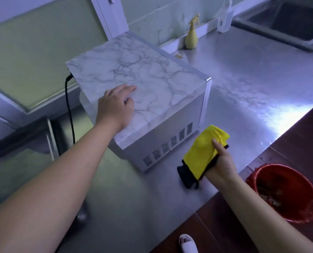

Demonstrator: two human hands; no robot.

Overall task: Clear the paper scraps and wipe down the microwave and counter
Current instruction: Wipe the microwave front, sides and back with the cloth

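The left arm reaches forward, and the left hand [115, 106] rests palm-down on the marbled top of the microwave [152, 79], its grip loose and holding nothing. The microwave sits on the steel bench [243, 79], with a spray bottle [191, 38] behind it. Just beside its vented side, the right hand [223, 161] grips a bunched yellow cloth [203, 152], thumb on top. A red bucket [287, 194] stands on the floor, far right.

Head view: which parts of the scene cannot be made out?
Door of the microwave: faces away; only top and vented side show.
Inside the red bucket: dim, blurred.
The sink: cut off by top right edge.
The black tool: mostly covered by yellow cloth and right hand.
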